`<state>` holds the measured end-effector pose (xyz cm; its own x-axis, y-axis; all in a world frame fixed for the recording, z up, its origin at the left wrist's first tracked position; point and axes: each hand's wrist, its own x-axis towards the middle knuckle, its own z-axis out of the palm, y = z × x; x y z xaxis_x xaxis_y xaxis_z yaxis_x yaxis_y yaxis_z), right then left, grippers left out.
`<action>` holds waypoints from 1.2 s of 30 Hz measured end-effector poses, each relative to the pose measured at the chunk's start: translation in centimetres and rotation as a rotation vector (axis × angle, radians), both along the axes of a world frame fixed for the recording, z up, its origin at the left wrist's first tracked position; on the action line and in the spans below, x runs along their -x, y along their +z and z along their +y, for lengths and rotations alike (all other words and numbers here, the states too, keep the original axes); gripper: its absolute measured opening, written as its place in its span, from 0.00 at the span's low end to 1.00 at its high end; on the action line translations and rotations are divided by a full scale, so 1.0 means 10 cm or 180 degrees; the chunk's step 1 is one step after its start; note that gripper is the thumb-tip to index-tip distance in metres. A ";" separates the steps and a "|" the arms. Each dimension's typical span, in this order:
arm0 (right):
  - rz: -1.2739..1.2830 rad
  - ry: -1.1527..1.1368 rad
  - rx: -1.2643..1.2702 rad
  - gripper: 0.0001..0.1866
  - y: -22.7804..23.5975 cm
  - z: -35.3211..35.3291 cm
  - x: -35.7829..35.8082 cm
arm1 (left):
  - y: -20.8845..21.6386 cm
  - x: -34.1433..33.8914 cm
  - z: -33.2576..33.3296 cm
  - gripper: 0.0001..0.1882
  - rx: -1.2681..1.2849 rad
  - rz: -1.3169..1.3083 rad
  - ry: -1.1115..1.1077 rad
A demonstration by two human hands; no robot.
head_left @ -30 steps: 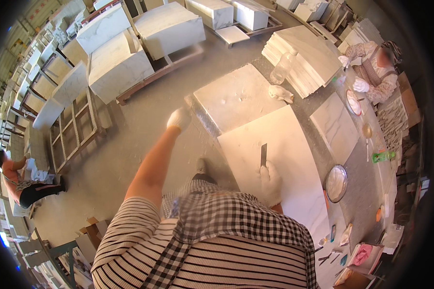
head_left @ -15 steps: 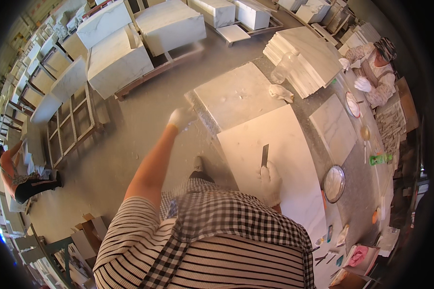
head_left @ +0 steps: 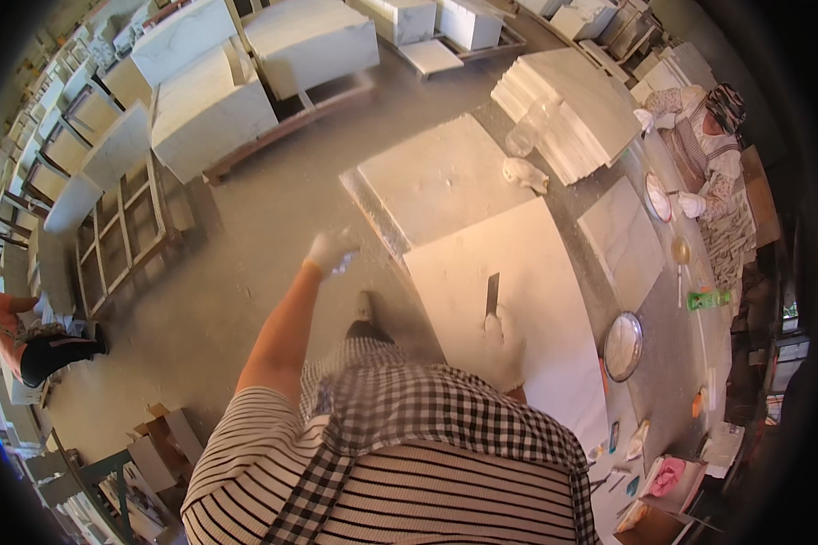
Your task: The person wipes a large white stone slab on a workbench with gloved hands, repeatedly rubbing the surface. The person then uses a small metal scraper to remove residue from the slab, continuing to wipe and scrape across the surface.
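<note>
My right hand, in a white glove, is closed round the lower end of a flat dark scraper blade. The blade points away from me above a large pale stone slab. Out to the left of the slab's edge, over the floor, is my left hand, also gloved. Its fingers look spread, with nothing visible in them, though slightly blurred. A second slab lies beyond the first, with a crumpled white cloth at its right corner.
A stack of slabs stands far right. Right of my slab are a round metal dish, a veined slab and a green item. A co-worker works across the bench; another person bends at far left. Stone blocks rest on pallets.
My left hand has drawn back slightly from the far slab's edge. The co-worker's hand has moved down toward a dish. My right hand keeps its hold on the scraper.
</note>
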<state>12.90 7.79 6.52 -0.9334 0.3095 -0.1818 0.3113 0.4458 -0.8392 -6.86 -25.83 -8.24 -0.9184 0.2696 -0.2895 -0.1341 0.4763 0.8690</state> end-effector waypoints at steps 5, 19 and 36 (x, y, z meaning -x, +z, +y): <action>-0.0018 0.0042 0.0248 0.16 0.05 0.00 0.00 | 0.14 0.07 0.13 0.15 -0.0006 -0.0586 0.1080; 0.0007 0.0098 0.0265 0.16 -0.06 0.02 -0.03 | 0.54 0.24 0.32 0.15 0.2190 0.0819 0.0929; -0.0070 0.0009 0.0282 0.15 -0.10 0.07 -0.03 | 0.44 0.17 0.24 0.20 0.2213 0.1270 0.1459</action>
